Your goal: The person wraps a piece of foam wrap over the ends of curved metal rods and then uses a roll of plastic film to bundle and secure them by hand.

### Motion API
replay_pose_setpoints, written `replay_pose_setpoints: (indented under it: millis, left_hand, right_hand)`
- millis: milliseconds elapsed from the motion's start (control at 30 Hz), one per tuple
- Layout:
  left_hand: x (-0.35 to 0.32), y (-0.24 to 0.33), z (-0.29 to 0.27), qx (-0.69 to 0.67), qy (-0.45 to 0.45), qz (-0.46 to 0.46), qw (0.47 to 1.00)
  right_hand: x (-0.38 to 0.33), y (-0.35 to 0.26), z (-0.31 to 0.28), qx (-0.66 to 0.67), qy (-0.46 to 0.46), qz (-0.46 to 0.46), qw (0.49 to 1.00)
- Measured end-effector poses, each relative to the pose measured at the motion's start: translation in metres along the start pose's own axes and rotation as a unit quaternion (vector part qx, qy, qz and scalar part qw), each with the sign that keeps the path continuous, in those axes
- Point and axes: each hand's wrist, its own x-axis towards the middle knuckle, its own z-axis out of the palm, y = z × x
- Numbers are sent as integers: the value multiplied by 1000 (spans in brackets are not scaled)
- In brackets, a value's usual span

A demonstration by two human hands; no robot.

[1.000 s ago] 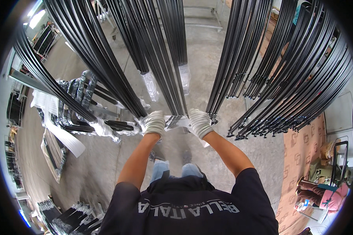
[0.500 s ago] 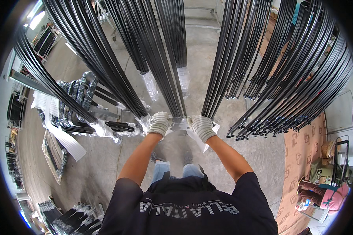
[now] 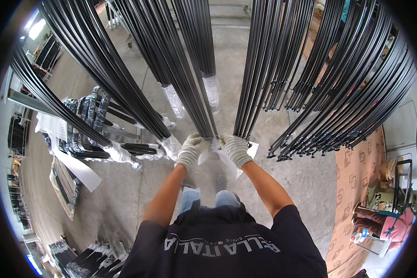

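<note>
A bundle of long black metal bars (image 3: 197, 104) comes down in front of me, its lower ends between my two hands. Both hands wear white striped gloves. At the left of those ends, my left hand (image 3: 190, 151) is closed on one side of a thin white foam sheet (image 3: 230, 163). My right hand (image 3: 235, 150) grips the sheet's other side, its fingertips close to the bar ends. Part of the sheet hangs below and behind the right hand. The gloves hide most of the grip. Neighbouring bars carry clear plastic wrap (image 3: 172, 146) on their ends, just left of my left hand.
More hanging black bars (image 3: 347, 106) spread across the right, with bare ends. Wrapped frames (image 3: 90, 120) and a long white foam strip (image 3: 76, 164) are at the left. Wrapped black parts (image 3: 85, 259) lie at lower left. Another person (image 3: 389, 224) is at the far right, near patterned cardboard (image 3: 352, 185).
My left hand has tilted slightly and moved a little down, and a piece of white sheet now shows beside it. My right hand has shifted slightly left. The hanging bars have swayed slightly left.
</note>
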Motion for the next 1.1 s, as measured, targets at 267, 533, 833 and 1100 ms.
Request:
replay_pose_setpoints:
  millis: [267, 533, 833, 1100]
  left_hand:
    - [-9, -6, 29, -11, -42, 198, 979]
    - [-4, -12, 60, 68, 148, 305, 938]
    - [13, -29, 68, -113, 158, 125, 973]
    - [26, -4, 21, -17, -242, 60, 968]
  right_hand:
    - [2, 2, 8, 121, -63, 89, 987]
    - [-11, 1, -20, 162, -162, 119, 966]
    - [-28, 1, -45, 131, -125, 59, 982]
    - [-27, -8, -64, 113, -150, 47, 981]
